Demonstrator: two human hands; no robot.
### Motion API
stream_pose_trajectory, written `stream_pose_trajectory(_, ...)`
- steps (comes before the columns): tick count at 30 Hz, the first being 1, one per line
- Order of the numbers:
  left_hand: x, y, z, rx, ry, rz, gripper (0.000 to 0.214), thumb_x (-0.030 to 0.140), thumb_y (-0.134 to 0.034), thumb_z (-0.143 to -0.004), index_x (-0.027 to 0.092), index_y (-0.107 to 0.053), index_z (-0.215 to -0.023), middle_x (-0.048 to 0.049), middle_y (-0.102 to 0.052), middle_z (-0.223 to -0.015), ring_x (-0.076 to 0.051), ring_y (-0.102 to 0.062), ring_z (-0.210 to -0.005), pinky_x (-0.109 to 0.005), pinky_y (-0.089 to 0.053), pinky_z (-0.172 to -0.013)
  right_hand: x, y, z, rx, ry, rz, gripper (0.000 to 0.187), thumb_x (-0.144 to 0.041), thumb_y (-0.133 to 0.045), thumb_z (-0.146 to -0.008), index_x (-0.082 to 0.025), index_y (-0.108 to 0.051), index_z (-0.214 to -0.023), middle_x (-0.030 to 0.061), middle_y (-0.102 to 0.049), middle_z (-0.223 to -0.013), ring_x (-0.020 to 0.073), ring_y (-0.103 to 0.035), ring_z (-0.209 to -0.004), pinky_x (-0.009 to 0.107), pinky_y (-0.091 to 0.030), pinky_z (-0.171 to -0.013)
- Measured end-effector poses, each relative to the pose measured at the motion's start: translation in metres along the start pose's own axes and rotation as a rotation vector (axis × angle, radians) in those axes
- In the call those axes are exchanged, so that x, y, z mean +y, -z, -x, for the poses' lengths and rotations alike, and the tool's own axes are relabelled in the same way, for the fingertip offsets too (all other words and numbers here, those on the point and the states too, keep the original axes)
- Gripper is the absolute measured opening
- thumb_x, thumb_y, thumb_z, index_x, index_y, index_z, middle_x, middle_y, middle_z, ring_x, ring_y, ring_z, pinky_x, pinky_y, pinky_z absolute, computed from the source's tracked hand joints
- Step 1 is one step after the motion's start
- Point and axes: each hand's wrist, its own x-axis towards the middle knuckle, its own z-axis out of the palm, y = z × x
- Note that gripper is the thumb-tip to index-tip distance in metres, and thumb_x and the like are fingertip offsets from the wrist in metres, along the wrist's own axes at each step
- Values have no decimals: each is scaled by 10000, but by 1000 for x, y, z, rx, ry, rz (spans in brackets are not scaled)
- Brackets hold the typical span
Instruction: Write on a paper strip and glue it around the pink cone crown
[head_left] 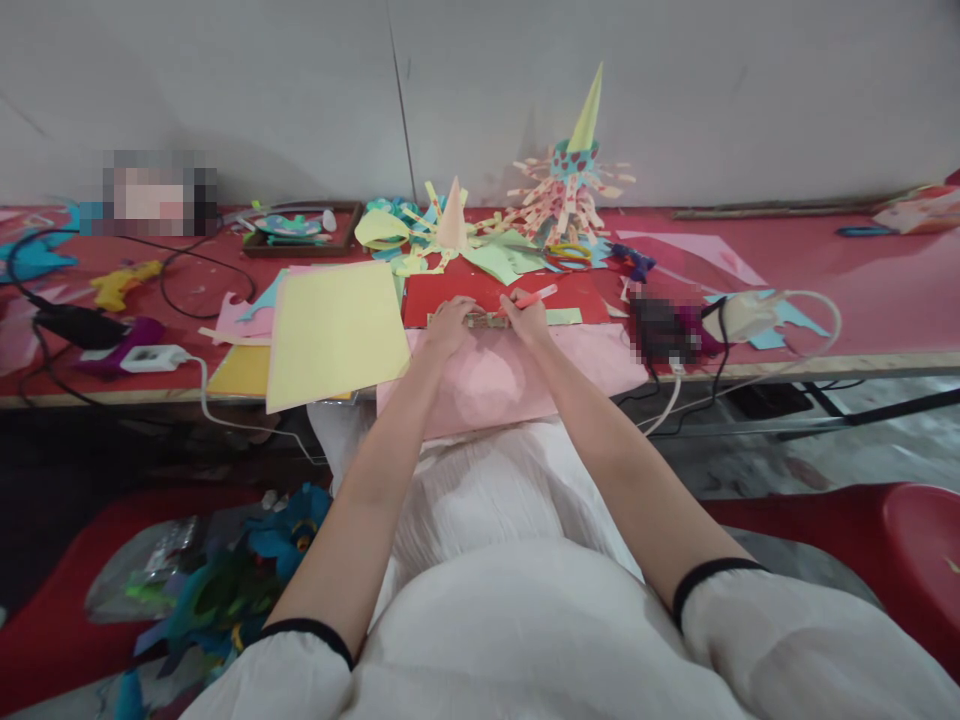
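Note:
In the head view, my right hand (pixel 529 320) is closed around a pink pen (pixel 541 295), its tip turned down to the work. My left hand (pixel 450 325) presses a narrow patterned ruler-like strip (pixel 487 321) with its fingers. That strip runs sideways between both hands, and its markings are too small to read. A pale green paper strip (pixel 564 316) sticks out to the right of my right hand. Beneath my wrists spreads a large pink paper sheet (pixel 592 355), hanging over the table's front edge. Behind my hands lies a red sheet or folder (pixel 491 292).
Pale yellow sheets (pixel 337 335) lie to the left. Behind stand paper cones (pixel 453 218) with fringes, a taller fringed cone (pixel 589 115), and yellow scissors (pixel 570 254). A brown tray (pixel 300 243) holds paper pieces. Cabled white plugs (pixel 739 315) sit on the right.

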Motion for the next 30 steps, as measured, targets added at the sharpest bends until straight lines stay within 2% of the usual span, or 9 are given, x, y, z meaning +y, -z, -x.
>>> stream_pose_trajectory(21,1,1,1,13,-24,15,382,52,-376,-788,222,-658,-982,-44,-582,-1178,-185,-517,-1105,-322,-387,-965,2,1,-2,-20,-14,-21,295,-234,-504,-772,-228,-332,-533,-79,-406,-386,93,-431,-421,221,-345,-513)
stream_pose_trajectory(27,1,2,0,8,-29,2,440,15,-367,-739,226,-653,-998,-34,-585,-1176,-177,-510,-1113,-319,-377,-982,0,1,-2,-29,-21,-27,289,-222,-504,-760,-229,-342,-521,-83,-384,-372,90,-404,-392,221,-329,-479)
stream_pose_trajectory(30,1,1,0,4,-15,14,434,21,-371,-743,230,-652,-1000,-31,-581,-1193,-175,-508,-1118,-323,-371,-991,0,2,-2,6,-29,-26,283,-194,-500,-741,-229,-331,-516,-76,-396,-389,90,-393,-400,223,-315,-470)
